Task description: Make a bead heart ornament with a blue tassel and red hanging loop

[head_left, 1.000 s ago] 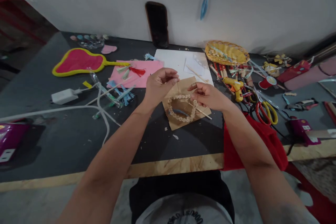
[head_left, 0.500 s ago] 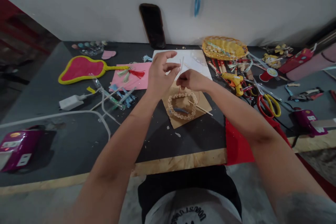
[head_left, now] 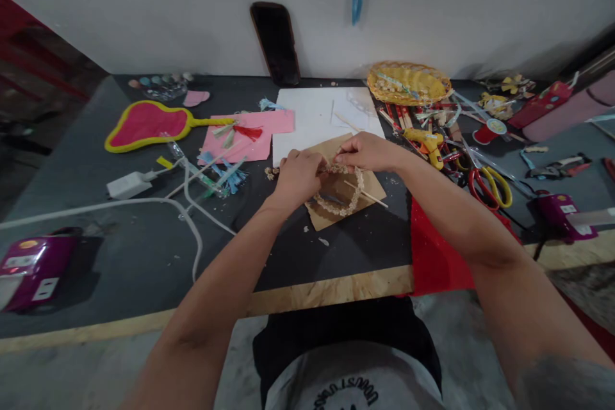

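A ring of small beige beads or flowers lies over a brown cardboard piece. My left hand has its fingers curled in on the ring's upper left side. At the ring's top, my right hand pinches with thumb and forefinger close to the left fingertips. The thread seen between my hands earlier cannot be made out here. A thin wooden stick pokes out from the ring's right side. Beneath the cardboard's far edge is a white sheet.
To the left lie a pink fan-shaped piece with yellow edging, pink paper, tassels and a white cable. On the right are a yellow basket, glue gun, scissors and red cloth. A phone leans on the wall.
Both hands have come down to the ring; the left went from raised beside the thread to the ring's upper left. The ring's upper part is now lifted or covered by fingers.
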The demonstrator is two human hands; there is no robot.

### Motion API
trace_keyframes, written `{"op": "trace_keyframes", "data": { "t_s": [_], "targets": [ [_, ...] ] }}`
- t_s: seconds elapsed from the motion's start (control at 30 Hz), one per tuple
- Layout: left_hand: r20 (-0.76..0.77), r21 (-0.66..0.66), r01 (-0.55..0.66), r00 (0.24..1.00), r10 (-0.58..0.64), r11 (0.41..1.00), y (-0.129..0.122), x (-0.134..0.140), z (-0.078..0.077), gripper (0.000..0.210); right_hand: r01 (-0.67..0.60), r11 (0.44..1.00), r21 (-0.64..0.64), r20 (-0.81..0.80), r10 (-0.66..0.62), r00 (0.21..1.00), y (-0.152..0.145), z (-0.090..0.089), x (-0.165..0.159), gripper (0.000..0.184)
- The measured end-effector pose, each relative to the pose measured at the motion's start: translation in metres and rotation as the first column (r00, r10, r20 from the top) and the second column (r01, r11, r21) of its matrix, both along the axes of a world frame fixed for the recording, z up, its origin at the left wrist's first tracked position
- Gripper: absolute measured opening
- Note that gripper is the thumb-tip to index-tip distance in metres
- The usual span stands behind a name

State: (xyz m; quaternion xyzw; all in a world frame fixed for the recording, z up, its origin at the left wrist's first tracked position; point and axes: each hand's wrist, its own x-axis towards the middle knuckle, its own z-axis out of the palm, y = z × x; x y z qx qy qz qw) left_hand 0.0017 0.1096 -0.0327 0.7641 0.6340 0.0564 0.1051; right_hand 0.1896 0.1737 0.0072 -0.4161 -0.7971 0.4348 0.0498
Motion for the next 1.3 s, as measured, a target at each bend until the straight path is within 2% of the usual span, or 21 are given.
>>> {"op": "trace_keyframes", "data": {
  "t_s": [0.13,0.23,0.43,0.6,0.7,0.83,0.93,1.07,1.3],
  "targets": [
    [0.016,0.006,-0.004,1.000,0.004,1.000,0.000,-0.001,0.001,0.022,-0.029,0.999,0.038,0.083,0.025,0.996,-0.003,-0.003,0.009,0.023],
    [0.024,0.023,-0.013,1.000,0.013,1.000,-0.003,-0.004,0.001,0.025,-0.032,0.999,0.039,0.085,0.028,0.996,-0.006,-0.001,0.013,0.027],
    [0.034,0.028,-0.023,0.999,0.022,0.999,-0.005,-0.005,0.001,0.020,0.073,0.997,0.006,-0.067,-0.072,0.995,-0.005,0.007,0.007,0.022],
    [0.049,0.035,-0.012,0.999,0.011,0.999,-0.005,-0.007,-0.001,0.022,0.107,0.990,-0.092,-0.204,-0.124,0.971,0.008,0.000,-0.007,0.012],
    [0.074,0.036,-0.019,0.997,0.016,0.999,-0.005,-0.008,-0.002,0.022,0.082,0.992,-0.095,-0.201,-0.100,0.974,0.015,-0.009,-0.015,0.012],
    [0.090,0.022,-0.026,0.996,0.024,0.999,-0.005,-0.007,-0.001,0.022,0.008,1.000,-0.014,-0.151,-0.010,0.989,0.018,-0.015,-0.023,0.015],
    [0.088,0.023,-0.030,0.996,0.027,0.999,-0.006,-0.008,-0.001,0.022,0.012,1.000,-0.001,-0.167,-0.012,0.986,0.018,-0.012,-0.025,0.016],
    [0.096,0.017,-0.033,0.995,0.031,0.999,-0.005,-0.011,-0.002,0.024,0.027,0.998,-0.054,-0.160,-0.035,0.987,0.018,-0.003,-0.020,0.014],
    [0.147,-0.032,0.004,0.989,0.001,0.999,-0.005,-0.013,-0.001,0.028,-0.050,0.996,-0.075,-0.067,0.045,0.997,0.008,0.003,-0.006,0.018]
  ]
}}
